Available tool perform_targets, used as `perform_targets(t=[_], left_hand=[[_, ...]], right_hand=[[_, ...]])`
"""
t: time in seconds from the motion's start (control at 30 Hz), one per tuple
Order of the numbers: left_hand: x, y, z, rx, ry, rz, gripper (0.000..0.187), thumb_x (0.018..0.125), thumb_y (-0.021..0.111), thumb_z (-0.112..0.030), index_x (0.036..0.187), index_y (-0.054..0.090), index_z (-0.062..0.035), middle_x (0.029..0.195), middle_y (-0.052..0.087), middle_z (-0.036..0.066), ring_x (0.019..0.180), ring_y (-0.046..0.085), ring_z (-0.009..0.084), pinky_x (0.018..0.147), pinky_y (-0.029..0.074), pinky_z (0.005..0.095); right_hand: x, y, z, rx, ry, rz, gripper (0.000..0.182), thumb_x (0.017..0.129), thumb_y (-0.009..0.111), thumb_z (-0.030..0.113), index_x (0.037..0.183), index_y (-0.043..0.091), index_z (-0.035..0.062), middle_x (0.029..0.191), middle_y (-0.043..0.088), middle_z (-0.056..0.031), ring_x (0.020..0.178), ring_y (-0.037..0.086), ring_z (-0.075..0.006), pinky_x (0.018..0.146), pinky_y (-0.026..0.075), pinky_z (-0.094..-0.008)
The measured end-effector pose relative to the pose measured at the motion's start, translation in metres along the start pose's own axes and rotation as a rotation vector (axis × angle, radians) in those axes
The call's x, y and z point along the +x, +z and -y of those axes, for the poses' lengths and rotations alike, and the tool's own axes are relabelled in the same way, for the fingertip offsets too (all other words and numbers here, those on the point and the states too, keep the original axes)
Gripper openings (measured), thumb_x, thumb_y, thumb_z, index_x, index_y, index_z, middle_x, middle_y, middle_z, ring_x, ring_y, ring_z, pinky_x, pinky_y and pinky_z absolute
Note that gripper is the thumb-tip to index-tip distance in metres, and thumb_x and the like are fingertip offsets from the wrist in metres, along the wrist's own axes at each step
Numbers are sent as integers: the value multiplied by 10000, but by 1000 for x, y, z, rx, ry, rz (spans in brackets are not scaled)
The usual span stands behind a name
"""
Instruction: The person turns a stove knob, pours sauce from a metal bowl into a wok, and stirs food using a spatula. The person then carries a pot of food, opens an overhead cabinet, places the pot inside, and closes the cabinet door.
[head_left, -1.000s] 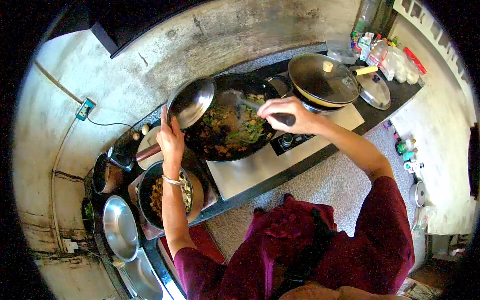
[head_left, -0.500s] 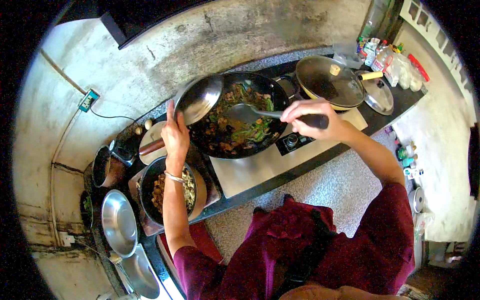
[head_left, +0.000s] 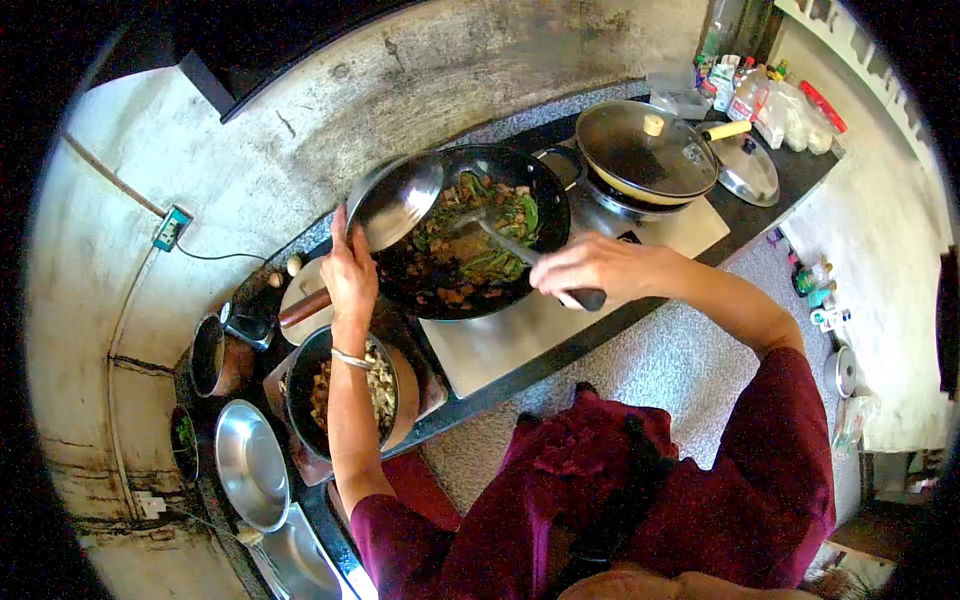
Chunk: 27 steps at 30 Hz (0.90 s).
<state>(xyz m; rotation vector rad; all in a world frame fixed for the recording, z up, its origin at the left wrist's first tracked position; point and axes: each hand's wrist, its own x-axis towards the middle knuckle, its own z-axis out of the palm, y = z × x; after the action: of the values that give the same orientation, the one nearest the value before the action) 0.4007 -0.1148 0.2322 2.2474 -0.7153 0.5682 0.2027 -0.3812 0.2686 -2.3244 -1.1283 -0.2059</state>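
Note:
My left hand grips the rim of a shiny metal bowl, tilted over the left edge of a black wok. In the wok lies a mix of green vegetables and brown pieces. My right hand is closed round the dark handle of a spatula, whose head is down in the food. Below my left hand a pot holds brown and pale pieces. The wok's wooden handle sticks out at the left.
A glass-lidded pan stands right of the wok, beside a metal lid. Bottles and bags line the far right counter. Metal basins and a dark pot stand at the left.
My right hand and the spatula have moved left and slightly down, and the spatula handle slopes more steeply. The left hand still holds the tilted bowl. The whole view has shifted slightly.

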Motion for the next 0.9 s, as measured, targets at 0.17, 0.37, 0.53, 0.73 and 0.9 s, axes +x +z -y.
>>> perform_targets(t=[0.17,0.37,0.53,0.73,0.9], left_hand=[[-2,-6,1,2,41,-38,382,892,450,-180,1256,413,-71,552,521,223,466,519,361,454,389,426],[-5,-6,6,35,8,37,383,883,455,-166,1251,413,-69,573,531,235,508,521,401,473,394,455],[-6,-5,7,18,52,22,386,886,451,-166,1257,402,-70,552,523,231,495,519,392,469,391,460],[-9,-11,10,11,22,35,385,883,458,-156,1254,408,-65,571,531,234,499,523,387,470,392,448],[-13,-9,15,22,62,-10,413,893,458,-197,1289,381,-108,512,552,111,450,568,220,458,455,350]], right_hand=[[-5,-27,37,50,-46,136,240,653,606,35,869,512,-14,903,560,-142,771,573,-313,639,455,-394],[0,-45,53,183,29,109,151,732,564,62,850,509,-14,891,572,-143,750,576,-320,611,447,-400],[2,-27,42,62,109,124,253,663,605,111,871,513,-2,928,561,-133,735,573,-323,592,445,-393],[-6,-31,63,29,58,207,292,637,602,101,886,479,11,921,543,-114,802,572,-306,625,443,-400],[-4,-44,70,151,40,145,246,625,623,121,801,484,20,883,550,-105,784,572,-298,632,436,-389]])
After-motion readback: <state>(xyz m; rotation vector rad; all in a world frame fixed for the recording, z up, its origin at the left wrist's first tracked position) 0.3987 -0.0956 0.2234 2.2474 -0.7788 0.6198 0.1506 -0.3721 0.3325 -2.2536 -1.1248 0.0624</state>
